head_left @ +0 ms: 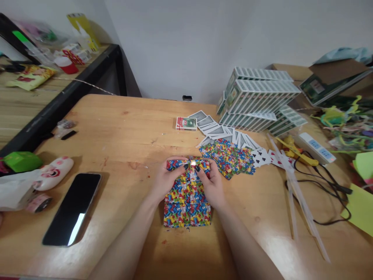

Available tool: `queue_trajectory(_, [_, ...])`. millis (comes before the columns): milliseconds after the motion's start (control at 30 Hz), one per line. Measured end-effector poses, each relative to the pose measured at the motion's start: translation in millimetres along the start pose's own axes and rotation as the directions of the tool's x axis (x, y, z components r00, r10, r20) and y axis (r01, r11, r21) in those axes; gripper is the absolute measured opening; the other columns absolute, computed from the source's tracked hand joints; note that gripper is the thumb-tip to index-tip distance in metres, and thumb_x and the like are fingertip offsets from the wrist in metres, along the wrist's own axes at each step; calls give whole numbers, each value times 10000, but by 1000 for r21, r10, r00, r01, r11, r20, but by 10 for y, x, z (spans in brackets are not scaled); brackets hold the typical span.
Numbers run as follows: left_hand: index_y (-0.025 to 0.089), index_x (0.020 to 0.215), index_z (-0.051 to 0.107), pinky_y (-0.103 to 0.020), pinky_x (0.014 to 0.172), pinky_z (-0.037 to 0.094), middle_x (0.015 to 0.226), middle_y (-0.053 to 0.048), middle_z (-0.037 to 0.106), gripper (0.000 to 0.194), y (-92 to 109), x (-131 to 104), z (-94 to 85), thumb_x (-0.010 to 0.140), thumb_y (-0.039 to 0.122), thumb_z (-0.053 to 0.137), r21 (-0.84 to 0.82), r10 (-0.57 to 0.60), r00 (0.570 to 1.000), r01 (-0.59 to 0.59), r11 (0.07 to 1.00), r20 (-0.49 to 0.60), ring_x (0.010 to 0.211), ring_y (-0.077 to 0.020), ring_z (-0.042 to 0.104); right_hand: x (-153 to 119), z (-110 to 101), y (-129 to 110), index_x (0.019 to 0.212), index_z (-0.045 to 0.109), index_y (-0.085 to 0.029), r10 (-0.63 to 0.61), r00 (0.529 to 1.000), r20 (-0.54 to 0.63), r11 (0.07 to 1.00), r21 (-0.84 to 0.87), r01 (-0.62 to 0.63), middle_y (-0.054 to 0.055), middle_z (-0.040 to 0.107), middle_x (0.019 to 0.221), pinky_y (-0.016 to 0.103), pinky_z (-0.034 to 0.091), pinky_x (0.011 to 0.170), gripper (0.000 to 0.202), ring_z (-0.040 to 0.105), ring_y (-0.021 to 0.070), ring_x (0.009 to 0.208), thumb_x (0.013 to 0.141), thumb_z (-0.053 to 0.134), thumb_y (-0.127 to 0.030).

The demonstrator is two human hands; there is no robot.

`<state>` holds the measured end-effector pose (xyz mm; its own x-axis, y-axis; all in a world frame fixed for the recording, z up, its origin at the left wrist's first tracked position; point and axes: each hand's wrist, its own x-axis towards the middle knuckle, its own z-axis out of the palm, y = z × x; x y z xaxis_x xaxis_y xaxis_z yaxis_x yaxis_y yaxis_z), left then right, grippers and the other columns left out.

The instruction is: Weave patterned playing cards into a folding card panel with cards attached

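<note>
A brightly patterned panel of joined cards [187,214] lies near the middle of the table, in front of me. Seams divide it into several rectangles. My left hand [168,178] grips its far left part, thumb on top and fingers curled at the far edge. On the far right part, my right hand [212,184] does the same, its thumb close to the left one. The fingers beneath the edge are partly hidden. Just beyond my right hand spreads a pile of cards with the same colourful pattern [230,157].
Grey-backed playing cards [214,128] fan out behind the pile, beside a red-and-green card box [186,123]. Striped card cartons [259,97] are stacked at the back right. Clear strips [303,198], black cables [329,182] and a power strip [317,147] lie right; a phone [72,210] lies left.
</note>
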<state>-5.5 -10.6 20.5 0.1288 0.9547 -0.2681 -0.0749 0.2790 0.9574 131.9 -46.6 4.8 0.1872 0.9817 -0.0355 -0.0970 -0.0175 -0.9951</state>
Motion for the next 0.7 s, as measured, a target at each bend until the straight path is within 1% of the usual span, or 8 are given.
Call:
queue_trajectory(167, [171, 873, 632, -283, 693, 473, 890, -32, 668, 270, -4, 8, 0, 627, 277, 660, -37, -24, 1000, 24, 999, 11, 762, -170, 610, -7, 12, -9, 970, 464, -250, -14, 998, -53, 1000, 11, 15, 9, 571, 939, 313, 436, 818, 196, 547, 175, 893, 790, 513, -309])
queue_trajectory(300, [170, 894, 625, -291, 732, 467, 949, -41, 660, 261, 0, 5, 4, 654, 271, 644, -13, 3, 999, -2, 1000, 35, 824, -179, 605, -6, 20, -6, 956, 481, -254, -18, 997, -70, 999, 43, 21, 1, 585, 933, 309, 429, 823, 183, 554, 172, 904, 783, 522, -296])
queue_trajectory(400, [173, 931, 625, -312, 771, 456, 996, -53, 652, 279, -7, 3, 16, 673, 277, 629, 27, 48, 998, -50, 998, 49, 881, -197, 596, 21, 5, 4, 972, 486, -248, 16, 997, -79, 997, 74, -10, 6, 594, 957, 314, 433, 817, 215, 559, 179, 911, 770, 539, -300])
queue_trajectory(467, [172, 949, 623, -319, 768, 455, 989, -56, 656, 299, -26, 10, 18, 676, 295, 626, 44, 58, 998, -59, 997, 38, 878, -204, 597, 47, -16, 12, 985, 490, -246, 58, 996, -64, 993, 106, -51, 8, 601, 962, 314, 445, 790, 238, 569, 182, 885, 764, 548, -309])
queue_trajectory(500, [171, 941, 622, -318, 752, 459, 960, -53, 663, 300, -41, 18, 13, 674, 310, 627, 51, 52, 999, -53, 997, 16, 859, -205, 601, 59, -28, 15, 990, 495, -246, 79, 996, -46, 991, 115, -73, 8, 606, 962, 314, 449, 779, 241, 574, 182, 871, 765, 546, -316])
queue_trajectory(567, [165, 873, 621, -306, 701, 467, 863, -39, 673, 274, -75, 38, -8, 669, 347, 627, 76, 41, 997, -36, 997, -65, 791, -199, 607, 73, -50, 19, 988, 518, -246, 94, 996, -3, 992, 87, -94, 7, 616, 953, 316, 450, 776, 235, 574, 186, 861, 772, 533, -336])
queue_trajectory(633, [160, 780, 603, -286, 648, 463, 760, -23, 660, 254, -108, 60, -37, 670, 389, 616, 121, 52, 984, -31, 992, -168, 717, -187, 598, 73, -66, 25, 964, 550, -249, 87, 995, 49, 996, 0, -87, 6, 624, 922, 322, 447, 777, 217, 567, 194, 856, 779, 517, -358])
queue_trajectory(700, [162, 730, 582, -268, 616, 451, 700, -13, 636, 262, -135, 75, -58, 680, 419, 597, 174, 81, 969, -41, 984, -232, 673, -174, 579, 59, -75, 36, 928, 568, -260, 74, 994, 80, 994, -89, -67, 3, 625, 872, 325, 448, 757, 191, 560, 198, 832, 788, 500, -372])
